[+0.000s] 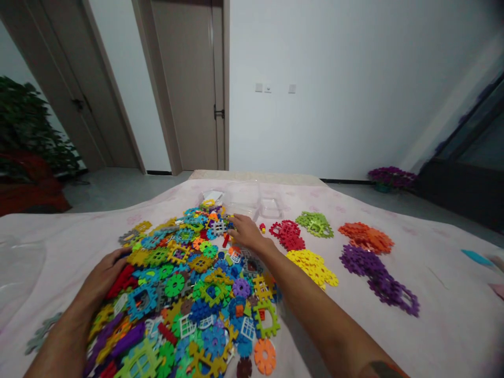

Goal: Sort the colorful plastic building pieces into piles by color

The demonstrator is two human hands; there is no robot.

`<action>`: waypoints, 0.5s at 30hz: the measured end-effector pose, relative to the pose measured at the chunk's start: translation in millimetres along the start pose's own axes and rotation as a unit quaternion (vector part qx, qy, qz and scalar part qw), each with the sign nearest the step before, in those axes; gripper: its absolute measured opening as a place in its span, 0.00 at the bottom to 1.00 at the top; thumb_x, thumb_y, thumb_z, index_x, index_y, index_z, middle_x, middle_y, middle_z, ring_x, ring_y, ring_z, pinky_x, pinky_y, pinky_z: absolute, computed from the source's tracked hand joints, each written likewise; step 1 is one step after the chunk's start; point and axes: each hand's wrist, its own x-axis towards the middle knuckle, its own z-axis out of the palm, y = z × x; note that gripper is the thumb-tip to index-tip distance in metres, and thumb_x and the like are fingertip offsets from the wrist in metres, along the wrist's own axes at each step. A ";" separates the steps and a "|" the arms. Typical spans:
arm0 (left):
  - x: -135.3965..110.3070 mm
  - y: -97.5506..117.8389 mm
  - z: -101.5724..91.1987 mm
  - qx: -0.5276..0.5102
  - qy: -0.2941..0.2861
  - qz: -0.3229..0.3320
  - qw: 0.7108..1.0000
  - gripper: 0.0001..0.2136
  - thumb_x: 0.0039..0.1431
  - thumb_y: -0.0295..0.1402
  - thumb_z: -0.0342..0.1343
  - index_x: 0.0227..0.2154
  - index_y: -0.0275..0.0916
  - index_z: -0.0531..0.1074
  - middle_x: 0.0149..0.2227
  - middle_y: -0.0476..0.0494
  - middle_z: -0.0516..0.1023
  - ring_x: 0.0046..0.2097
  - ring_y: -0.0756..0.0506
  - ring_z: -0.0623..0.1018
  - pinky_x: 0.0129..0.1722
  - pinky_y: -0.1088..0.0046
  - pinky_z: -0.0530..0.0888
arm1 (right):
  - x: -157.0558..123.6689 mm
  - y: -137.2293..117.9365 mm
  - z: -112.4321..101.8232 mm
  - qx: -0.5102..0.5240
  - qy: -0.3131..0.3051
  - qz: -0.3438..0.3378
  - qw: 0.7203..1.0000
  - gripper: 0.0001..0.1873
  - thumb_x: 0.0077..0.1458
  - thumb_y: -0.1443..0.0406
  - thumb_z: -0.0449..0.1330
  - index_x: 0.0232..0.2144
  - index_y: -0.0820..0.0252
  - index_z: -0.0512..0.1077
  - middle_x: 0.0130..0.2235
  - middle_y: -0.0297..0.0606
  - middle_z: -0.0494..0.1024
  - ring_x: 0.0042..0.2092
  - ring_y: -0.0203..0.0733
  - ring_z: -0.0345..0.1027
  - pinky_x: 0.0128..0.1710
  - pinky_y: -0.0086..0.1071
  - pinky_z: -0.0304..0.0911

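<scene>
A large heap of colourful plastic building pieces spreads over the cloth in front of me, with gear-shaped discs, square frames and small window frames mixed together. My left hand lies along the left edge of the heap, fingers stretched out and touching pieces near a red block. At the far right side of the heap is my right hand, its fingers apart and reaching down among the pieces. Close to its fingertips lies a white window frame. I see nothing held in either hand.
Sorted by colour on the right lie red, green, yellow, orange and purple pieces. Clear plastic containers stand behind the heap. Part of another person's hand shows at the right edge, near a blue object.
</scene>
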 end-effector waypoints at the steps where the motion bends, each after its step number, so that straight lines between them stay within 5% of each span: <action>1: 1.0 -2.0 0.6 -0.009 -0.004 -0.004 1.000 0.29 0.58 0.44 0.44 0.56 0.28 0.70 0.60 0.27 0.72 0.62 0.34 0.71 0.65 0.61 0.62 | 6.3 -6.5 6.3 -0.012 -0.011 0.008 1.000 0.27 0.65 0.58 0.56 0.64 0.56 0.64 0.66 0.47 0.65 0.66 0.48 0.56 0.65 0.43 0.51; 7: 5.1 -6.6 2.2 -0.023 0.004 -0.022 0.999 0.28 0.54 0.45 0.48 0.53 0.32 0.71 0.60 0.30 0.73 0.62 0.34 0.72 0.64 0.61 0.63 | -4.5 -50.0 28.3 -0.003 -0.054 0.013 0.998 0.27 0.66 0.50 0.52 0.63 0.50 0.66 0.68 0.46 0.61 0.64 0.58 0.58 0.61 0.58 0.55; 12: 0.2 3.0 -0.8 -0.032 -0.001 -0.024 0.999 0.29 0.54 0.44 0.47 0.54 0.30 0.70 0.62 0.27 0.71 0.63 0.32 0.70 0.65 0.58 0.61 | -11.0 -55.7 16.8 0.105 -0.031 -0.146 0.983 0.18 0.68 0.61 0.51 0.54 0.55 0.75 0.58 0.39 0.75 0.61 0.42 0.64 0.60 0.36 0.58; 15: -3.3 7.9 -2.2 -0.034 0.001 -0.019 0.999 0.29 0.55 0.45 0.46 0.54 0.29 0.70 0.61 0.26 0.71 0.62 0.32 0.71 0.64 0.57 0.63 | -2.7 -32.9 7.2 0.081 0.031 -0.044 0.995 0.18 0.70 0.63 0.48 0.52 0.54 0.76 0.53 0.36 0.79 0.55 0.38 0.70 0.54 0.29 0.62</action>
